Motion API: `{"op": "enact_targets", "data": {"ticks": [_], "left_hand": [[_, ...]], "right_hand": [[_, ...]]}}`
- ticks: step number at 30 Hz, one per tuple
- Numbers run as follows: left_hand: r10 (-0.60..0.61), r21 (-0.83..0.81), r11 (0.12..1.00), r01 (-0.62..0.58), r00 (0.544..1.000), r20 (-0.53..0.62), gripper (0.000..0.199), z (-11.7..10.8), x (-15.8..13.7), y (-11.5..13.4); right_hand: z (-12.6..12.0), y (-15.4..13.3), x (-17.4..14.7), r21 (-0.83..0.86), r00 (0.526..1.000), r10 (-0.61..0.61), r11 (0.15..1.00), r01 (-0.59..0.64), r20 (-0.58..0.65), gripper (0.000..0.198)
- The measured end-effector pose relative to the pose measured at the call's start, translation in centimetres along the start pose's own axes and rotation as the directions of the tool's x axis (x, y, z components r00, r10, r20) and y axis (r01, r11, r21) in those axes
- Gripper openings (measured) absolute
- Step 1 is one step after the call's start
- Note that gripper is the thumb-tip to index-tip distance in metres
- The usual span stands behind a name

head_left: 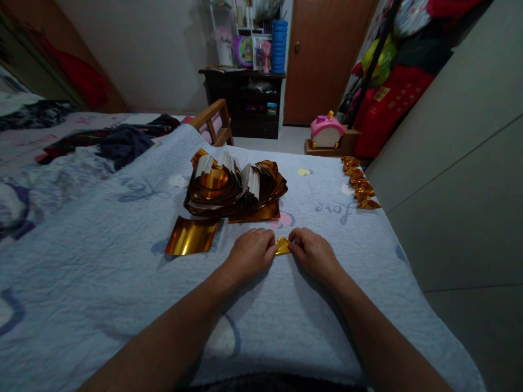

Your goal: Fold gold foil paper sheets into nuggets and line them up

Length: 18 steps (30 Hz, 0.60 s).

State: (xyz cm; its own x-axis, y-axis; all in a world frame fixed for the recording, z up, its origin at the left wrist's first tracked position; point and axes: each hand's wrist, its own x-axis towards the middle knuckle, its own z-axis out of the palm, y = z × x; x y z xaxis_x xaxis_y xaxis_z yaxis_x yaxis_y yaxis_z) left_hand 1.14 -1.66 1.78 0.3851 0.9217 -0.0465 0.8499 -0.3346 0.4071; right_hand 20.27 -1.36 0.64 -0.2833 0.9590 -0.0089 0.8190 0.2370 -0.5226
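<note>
Between my two hands is a small folded piece of gold foil paper (283, 246), low over the light blue bedspread. My left hand (254, 251) pinches its left end, thumb and fingers together. At the other end my right hand (314, 251) grips it the same way; the fingers cover both tips. Just beyond my hands lies a large curled pile of gold foil sheets (216, 188) with pale backs showing. A single gold sheet (192, 236) rests apart, left of my left hand. Several folded gold foil pieces (359, 185) stand in a row at the bed's far right.
The bedspread (122, 283) covers the bed, with crumpled dark clothes (126, 144) at the left. A wooden chair (214, 122) touches the far edge. A pink toy case (327, 130) sits past the foot, and a pale cabinet (461, 190) runs along the right.
</note>
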Motion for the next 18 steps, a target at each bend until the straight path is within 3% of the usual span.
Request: {"op": "enact_targets", "data": {"ticks": [7, 14, 18], "left_hand": [[0.102, -0.103, 0.989, -0.105, 0.994, -0.031, 0.014, 0.34, 0.04, -0.32], [0.119, -0.148, 0.981, -0.122, 0.992, -0.029, 0.026, 0.31, 0.03, -0.34], [0.118, -0.175, 0.977, -0.118, 0.993, -0.011, 0.023, 0.38, 0.15, -0.49]], "right_hand": [[0.09, 0.16, 0.04, -0.002, 1.0, -0.008, 1.0, 0.008, 0.006, 0.014], [0.16, 0.23, 0.05, -0.016, 1.0, -0.021, 1.0, 0.021, 0.008, 0.013], [0.22, 0.34, 0.06, -0.026, 1.0, -0.026, 0.999, 0.026, 0.006, 0.013]]}}
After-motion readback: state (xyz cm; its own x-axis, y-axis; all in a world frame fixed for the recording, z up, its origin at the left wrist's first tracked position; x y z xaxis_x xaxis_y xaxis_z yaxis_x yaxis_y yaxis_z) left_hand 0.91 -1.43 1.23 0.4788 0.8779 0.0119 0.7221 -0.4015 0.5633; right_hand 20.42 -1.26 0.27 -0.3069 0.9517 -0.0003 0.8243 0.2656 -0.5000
